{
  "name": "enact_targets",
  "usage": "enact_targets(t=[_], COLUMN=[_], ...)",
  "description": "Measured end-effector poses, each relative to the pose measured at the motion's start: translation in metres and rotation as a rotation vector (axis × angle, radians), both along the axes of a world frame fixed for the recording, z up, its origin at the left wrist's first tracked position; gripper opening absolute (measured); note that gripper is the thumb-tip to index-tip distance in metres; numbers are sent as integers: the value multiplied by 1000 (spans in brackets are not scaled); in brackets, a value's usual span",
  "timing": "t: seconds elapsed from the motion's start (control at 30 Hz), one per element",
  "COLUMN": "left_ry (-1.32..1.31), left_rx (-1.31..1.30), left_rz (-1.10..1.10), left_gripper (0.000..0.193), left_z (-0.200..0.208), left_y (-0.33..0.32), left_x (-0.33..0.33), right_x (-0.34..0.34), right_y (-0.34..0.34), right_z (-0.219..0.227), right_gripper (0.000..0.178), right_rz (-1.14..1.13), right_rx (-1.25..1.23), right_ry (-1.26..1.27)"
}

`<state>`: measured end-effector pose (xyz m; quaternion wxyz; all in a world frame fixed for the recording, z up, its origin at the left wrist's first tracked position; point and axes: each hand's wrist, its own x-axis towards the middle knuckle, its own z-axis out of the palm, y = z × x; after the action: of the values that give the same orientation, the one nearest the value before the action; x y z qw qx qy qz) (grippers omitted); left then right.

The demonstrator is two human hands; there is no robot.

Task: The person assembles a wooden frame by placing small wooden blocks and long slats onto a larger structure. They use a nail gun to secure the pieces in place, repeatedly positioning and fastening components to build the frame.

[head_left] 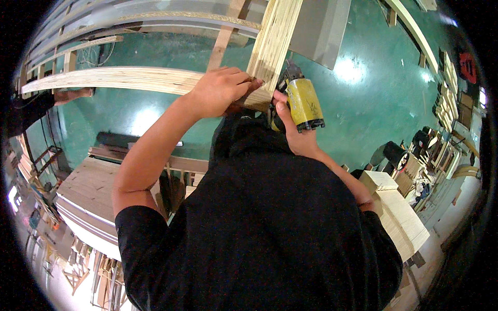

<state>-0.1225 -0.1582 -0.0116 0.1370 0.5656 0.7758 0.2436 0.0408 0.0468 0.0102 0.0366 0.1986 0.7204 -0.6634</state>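
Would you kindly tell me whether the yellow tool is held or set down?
Held: the right hand is closed around the yellow tool, beside the corner of the wooden frame.

Glossy green floor (337,150) all around, marked with patches of white glare (348,70). At lower left, a stack of flat brown boards (88,179). At lower right, pale timber (402,220), near a dense clutter of wood pieces (410,176). Toward upper right, a red object (467,68), too blurred to identify. At the right edge, a small bright light (483,97).
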Motion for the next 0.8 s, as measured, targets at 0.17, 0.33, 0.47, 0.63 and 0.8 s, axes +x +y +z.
enact_targets(t=[0.17, 0.33, 0.47, 0.63, 0.8], left_ry=[90, 53, 31, 143, 30], left_rx=[29, -65, -85, -72, 13], left_rz=[85, 33, 87, 224, 202], left_gripper=[62, 75, 81, 77, 74], left_z=[11, 9, 4, -26, -24], left_y=[4, 1, 3, 14, 9], left_x=[-5, -5, -7, -2, -5], right_x=[3, 0, -31, -63, -81], right_y=[5, 39, 76, 79, 62], right_z=[-11, -1, 46, 83, 82], right_gripper=[33, 28, 39, 37, 42], right_rz=[6, 61, 367, 846, 981], right_rx=[-41, 130, 499, 646, 726], right_ry=[-3, -127, 73, 130, 104])
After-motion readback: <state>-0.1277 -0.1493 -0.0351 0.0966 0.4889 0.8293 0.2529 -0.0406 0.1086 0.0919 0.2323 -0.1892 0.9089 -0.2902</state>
